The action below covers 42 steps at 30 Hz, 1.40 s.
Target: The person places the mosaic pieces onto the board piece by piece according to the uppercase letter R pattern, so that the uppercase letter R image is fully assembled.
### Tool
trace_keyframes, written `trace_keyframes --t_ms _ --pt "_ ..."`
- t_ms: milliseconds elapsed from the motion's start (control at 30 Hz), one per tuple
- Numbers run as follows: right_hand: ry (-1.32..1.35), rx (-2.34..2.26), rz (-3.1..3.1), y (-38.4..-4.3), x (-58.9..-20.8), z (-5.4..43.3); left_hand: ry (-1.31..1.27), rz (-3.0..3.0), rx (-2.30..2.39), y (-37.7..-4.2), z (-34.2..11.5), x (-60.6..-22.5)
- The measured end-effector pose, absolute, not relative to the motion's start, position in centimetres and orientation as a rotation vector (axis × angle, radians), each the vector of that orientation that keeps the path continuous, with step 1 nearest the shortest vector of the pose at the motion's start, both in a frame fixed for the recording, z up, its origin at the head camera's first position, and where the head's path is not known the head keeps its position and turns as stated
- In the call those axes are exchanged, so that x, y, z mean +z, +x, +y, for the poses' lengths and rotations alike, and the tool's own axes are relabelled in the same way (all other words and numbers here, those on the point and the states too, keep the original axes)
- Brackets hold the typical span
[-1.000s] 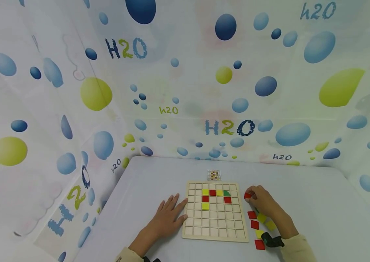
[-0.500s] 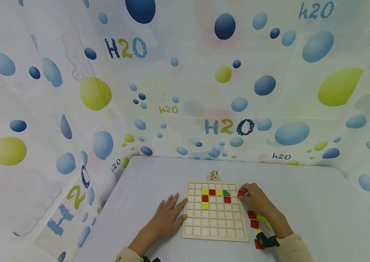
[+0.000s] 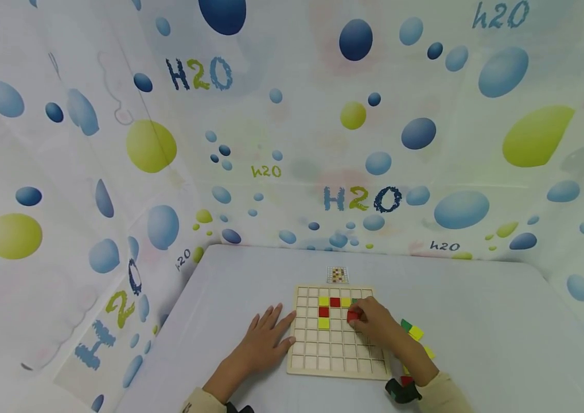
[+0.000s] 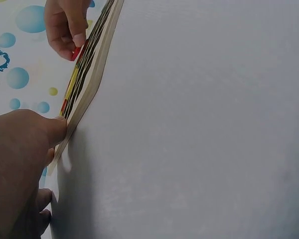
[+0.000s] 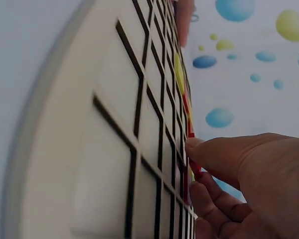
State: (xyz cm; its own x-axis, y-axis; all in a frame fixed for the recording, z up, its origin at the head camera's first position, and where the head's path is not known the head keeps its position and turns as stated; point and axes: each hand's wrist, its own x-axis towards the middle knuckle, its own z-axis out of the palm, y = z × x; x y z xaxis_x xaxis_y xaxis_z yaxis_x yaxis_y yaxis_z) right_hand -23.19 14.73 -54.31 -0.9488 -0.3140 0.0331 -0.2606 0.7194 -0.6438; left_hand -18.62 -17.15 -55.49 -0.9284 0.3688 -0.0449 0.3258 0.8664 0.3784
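Note:
A wooden grid board lies on the table. Over its upper right cells my right hand pinches a red tile between thumb and fingers; the right wrist view shows this red tile tilted at the board's surface. My left hand lies spread on the table, thumb and forefinger touching the board's left edge. Set in the grid are yellow tiles, red tiles and a green piece partly covered by my right fingers. Another red tile there is hidden by that hand.
A small printed pattern card lies just beyond the board. Loose yellow tiles, a green piece and a red tile lie right of the board, partly under my right forearm. A patterned curtain stands behind the table.
My right hand has carried the red tile leftward from beside the board to over its upper right cells. The left hand has stayed at the board's edge.

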Motion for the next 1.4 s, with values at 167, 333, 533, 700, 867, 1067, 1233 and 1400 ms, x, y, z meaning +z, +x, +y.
trace_keyframes --t_ms 167,333,533,700,867,1067,1233,1400 --pt "-0.528 -1.029 2.851 -22.8 -54.4 12.9 0.544 2.917 0.568 -18.6 -17.2 -55.3" --pt "-0.592 -0.968 2.912 -23.0 -54.4 11.6 0.547 2.919 0.577 -18.4 -17.1 -55.0" --pt "-0.694 -0.909 2.932 -23.1 -54.5 11.0 0.557 2.911 0.591 -18.2 -17.0 -55.0" --pt "-0.664 -0.903 2.900 -22.8 -54.2 11.1 0.555 2.922 0.585 -18.3 -17.0 -55.0" --pt "-0.648 -0.910 2.871 -22.6 -53.9 11.2 0.554 2.918 0.599 -18.4 -17.1 -55.1" --pt "-0.686 -0.903 2.870 -22.4 -54.1 11.5 0.559 2.925 0.602 -18.4 -17.0 -55.2" --pt "-0.715 -0.903 2.878 -22.2 -54.2 11.7 0.552 2.929 0.592 -18.4 -17.0 -55.3" --pt "-0.607 -0.954 2.839 -21.7 -53.5 13.2 0.554 2.927 0.600 -18.3 -17.0 -55.2"
